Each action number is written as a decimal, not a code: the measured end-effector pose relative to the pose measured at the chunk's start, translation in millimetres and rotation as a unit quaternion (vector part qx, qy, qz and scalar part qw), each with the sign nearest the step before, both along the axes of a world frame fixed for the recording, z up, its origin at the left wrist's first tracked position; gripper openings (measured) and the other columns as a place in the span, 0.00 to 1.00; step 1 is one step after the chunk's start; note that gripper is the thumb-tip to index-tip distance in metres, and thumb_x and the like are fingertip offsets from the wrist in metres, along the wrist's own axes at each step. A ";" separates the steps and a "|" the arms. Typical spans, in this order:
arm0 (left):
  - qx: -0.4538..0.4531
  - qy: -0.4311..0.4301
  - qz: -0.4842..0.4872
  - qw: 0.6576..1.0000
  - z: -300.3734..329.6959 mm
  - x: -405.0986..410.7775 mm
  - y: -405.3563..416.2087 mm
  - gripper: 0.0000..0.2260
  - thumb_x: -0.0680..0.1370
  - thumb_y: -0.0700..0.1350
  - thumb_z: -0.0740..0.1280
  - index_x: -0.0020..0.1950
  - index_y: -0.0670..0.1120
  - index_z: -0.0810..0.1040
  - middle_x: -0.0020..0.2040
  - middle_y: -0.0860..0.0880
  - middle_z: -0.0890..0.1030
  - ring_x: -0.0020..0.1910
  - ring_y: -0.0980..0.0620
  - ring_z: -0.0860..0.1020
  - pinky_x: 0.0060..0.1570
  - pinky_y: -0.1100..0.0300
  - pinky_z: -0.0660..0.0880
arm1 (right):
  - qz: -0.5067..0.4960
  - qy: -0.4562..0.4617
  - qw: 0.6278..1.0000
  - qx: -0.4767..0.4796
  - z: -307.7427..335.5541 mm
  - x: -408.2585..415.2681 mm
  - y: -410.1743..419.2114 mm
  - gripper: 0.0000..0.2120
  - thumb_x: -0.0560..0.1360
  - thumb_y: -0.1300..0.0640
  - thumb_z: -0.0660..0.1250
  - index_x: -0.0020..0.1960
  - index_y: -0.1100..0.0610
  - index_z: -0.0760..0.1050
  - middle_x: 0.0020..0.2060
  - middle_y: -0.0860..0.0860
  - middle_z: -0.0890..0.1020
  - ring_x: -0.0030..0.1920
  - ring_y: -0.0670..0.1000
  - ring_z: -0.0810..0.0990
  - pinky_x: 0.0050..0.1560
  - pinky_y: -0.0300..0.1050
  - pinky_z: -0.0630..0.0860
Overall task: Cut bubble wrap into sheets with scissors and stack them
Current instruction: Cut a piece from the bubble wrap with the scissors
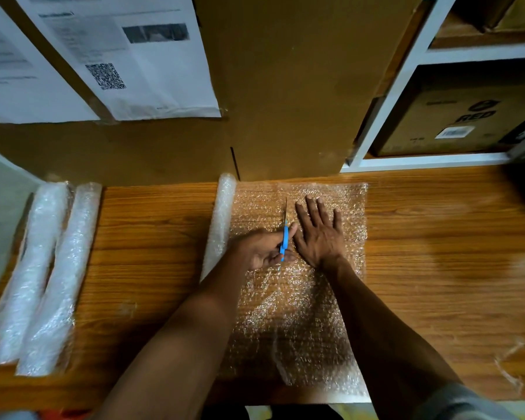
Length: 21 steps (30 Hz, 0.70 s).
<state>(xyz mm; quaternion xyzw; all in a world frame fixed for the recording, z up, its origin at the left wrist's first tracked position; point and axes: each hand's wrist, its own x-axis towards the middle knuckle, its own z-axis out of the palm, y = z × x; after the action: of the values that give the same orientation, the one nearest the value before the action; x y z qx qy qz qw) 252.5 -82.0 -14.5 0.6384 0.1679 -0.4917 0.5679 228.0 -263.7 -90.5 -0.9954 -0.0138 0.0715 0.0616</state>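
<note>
Both your forearms are bare from wrist to past the elbow, with nothing worn on either. Your left hand [262, 251] carries no glove, ring or band that shows, and your left wrist has no watch or strap. Your right hand [319, 234] is likewise ungloved, its nails short and pale, and the wrist behind it is bare too. The only clothing you show is a grey sleeve [464, 403] at the bottom right corner, covering your right upper arm; it looks plain, with no print or marking visible.
</note>
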 end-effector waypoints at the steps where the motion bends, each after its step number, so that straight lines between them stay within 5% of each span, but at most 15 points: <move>1: 0.000 -0.002 0.001 1.000 -0.1 3.8 -1.2 0.35 0.71 0.65 0.74 0.60 0.35 0.80 0.52 0.38 0.87 0.42 0.50 0.86 0.29 0.67 0.79 | 0.000 0.000 1.000 0.000 0.0 0.2 0.1 0.33 0.84 0.35 0.37 0.86 0.47 0.39 0.85 0.52 0.40 0.84 0.55 0.37 0.82 0.66 0.41; 8: 0.002 0.007 0.024 1.000 -6.9 18.4 -11.7 0.24 0.79 0.55 0.73 0.62 0.36 0.79 0.52 0.41 0.86 0.49 0.46 0.86 0.31 0.68 0.78 | -0.005 0.001 1.000 -0.002 2.2 -0.1 1.4 0.34 0.83 0.34 0.33 0.85 0.47 0.38 0.84 0.52 0.38 0.84 0.56 0.37 0.82 0.67 0.42; 14: 0.007 0.001 0.058 0.998 -8.2 14.9 -9.9 0.13 0.81 0.43 0.70 0.61 0.35 0.80 0.46 0.40 0.84 0.39 0.49 0.85 0.22 0.71 0.71 | -0.011 0.007 1.000 -0.008 2.6 1.5 2.2 0.34 0.84 0.33 0.35 0.85 0.47 0.38 0.84 0.51 0.37 0.84 0.55 0.35 0.82 0.67 0.42; 21: -0.003 0.029 0.052 0.998 -8.5 24.1 -10.1 0.19 0.80 0.50 0.72 0.61 0.36 0.80 0.49 0.39 0.86 0.36 0.54 0.83 0.23 0.71 0.71 | -0.010 0.015 1.000 -0.016 5.3 1.5 1.7 0.34 0.83 0.34 0.32 0.85 0.47 0.36 0.84 0.51 0.36 0.83 0.55 0.33 0.82 0.67 0.41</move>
<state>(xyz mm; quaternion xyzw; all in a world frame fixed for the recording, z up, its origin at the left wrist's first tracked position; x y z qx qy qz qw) 276.6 -92.1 -23.0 0.6127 0.2158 -0.4798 0.5898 229.5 -262.1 -85.2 -0.9952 -0.0022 0.0863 0.0470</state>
